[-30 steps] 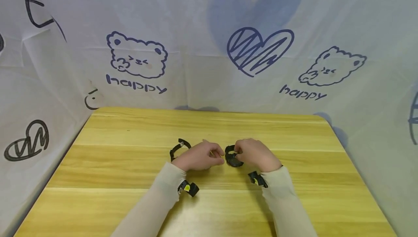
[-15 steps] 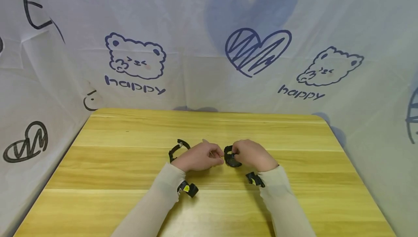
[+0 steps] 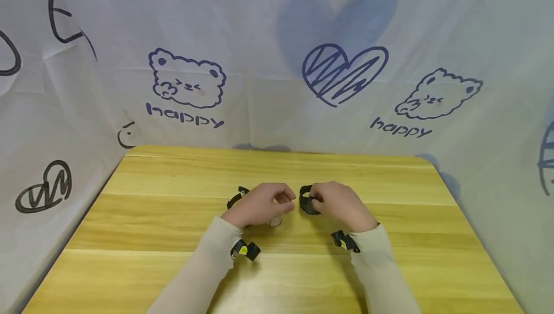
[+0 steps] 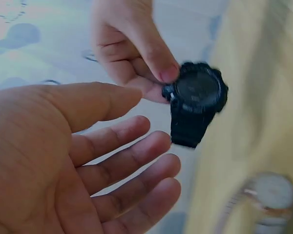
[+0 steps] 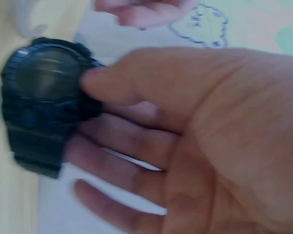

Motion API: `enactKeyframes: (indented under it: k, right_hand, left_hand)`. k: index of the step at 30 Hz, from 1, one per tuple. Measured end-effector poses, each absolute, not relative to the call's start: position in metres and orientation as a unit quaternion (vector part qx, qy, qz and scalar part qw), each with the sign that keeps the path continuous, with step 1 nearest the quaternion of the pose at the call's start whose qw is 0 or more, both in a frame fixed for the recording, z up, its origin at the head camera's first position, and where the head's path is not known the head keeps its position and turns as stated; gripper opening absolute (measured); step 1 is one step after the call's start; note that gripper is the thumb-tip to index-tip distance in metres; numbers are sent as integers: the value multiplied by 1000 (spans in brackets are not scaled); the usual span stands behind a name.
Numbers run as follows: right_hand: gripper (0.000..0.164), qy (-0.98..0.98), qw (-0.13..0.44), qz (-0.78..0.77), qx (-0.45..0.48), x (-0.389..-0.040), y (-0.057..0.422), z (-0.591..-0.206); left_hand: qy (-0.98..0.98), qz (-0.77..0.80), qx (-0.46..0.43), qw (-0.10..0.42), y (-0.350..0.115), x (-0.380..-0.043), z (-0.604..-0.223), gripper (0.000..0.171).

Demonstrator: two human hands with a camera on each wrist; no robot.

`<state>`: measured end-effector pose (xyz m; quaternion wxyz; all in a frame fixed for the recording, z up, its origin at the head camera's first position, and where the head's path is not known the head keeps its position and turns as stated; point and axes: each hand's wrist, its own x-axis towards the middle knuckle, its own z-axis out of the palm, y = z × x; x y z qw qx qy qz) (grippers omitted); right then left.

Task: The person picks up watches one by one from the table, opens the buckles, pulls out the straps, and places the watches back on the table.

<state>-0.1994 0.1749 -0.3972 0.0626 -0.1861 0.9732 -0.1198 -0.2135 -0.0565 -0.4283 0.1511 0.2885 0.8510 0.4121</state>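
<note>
My right hand (image 3: 342, 203) pinches a black digital wristwatch (image 3: 308, 207) by the side of its case, between thumb and fingers. In the right wrist view the watch (image 5: 46, 78) shows a dark round face, with its thick strap hanging below. My left hand (image 3: 264, 203) hovers just left of it, fingers loosely bent and apart, holding nothing; in the left wrist view a small gap separates them from the watch. A pale-dialled watch (image 4: 271, 192) with a pinkish-gold case lies blurred on the table. A black strap (image 3: 235, 201) lies partly hidden behind my left hand.
The wooden table (image 3: 173, 237) reaches back to a white cloth wall (image 3: 259, 93) printed with bears and hearts. A small black strapped device (image 3: 245, 249) is worn on my left wrist, and a similar device (image 3: 345, 242) on my right.
My left hand has shifted slightly left and away from me, and the pale dial now shows beneath it. The right hand still holds the black watch. The head view has tilted a little.
</note>
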Motion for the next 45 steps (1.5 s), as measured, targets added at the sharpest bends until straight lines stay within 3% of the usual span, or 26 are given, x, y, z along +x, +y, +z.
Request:
enactKeyframes:
  k: [6, 10, 19, 30, 39, 45]
  right_hand:
    - [15, 958, -108, -130, -230, -187, 172, -379]
    - [14, 943, -166, -133, -257, -180, 168, -371]
    - [14, 927, -196, -127, -294, -174, 160, -367]
    - [18, 901, -240, -129, -339, -170, 154, -364]
    - [19, 861, -277, -133, -406, -173, 147, -367]
    - [21, 849, -285, -133, -426, -173, 142, -370]
  left_hand:
    - [842, 454, 280, 74, -67, -205, -395, 24]
    - [841, 468, 268, 43, -71, -201, -384, 26]
    - [837, 484, 256, -15, -77, -201, -383, 14]
    - [831, 508, 224, -39, -84, -205, -381, 24]
    - [854, 486, 186, 7, -94, -203, -373, 42]
    - [856, 481, 187, 17, -95, -200, -368, 39]
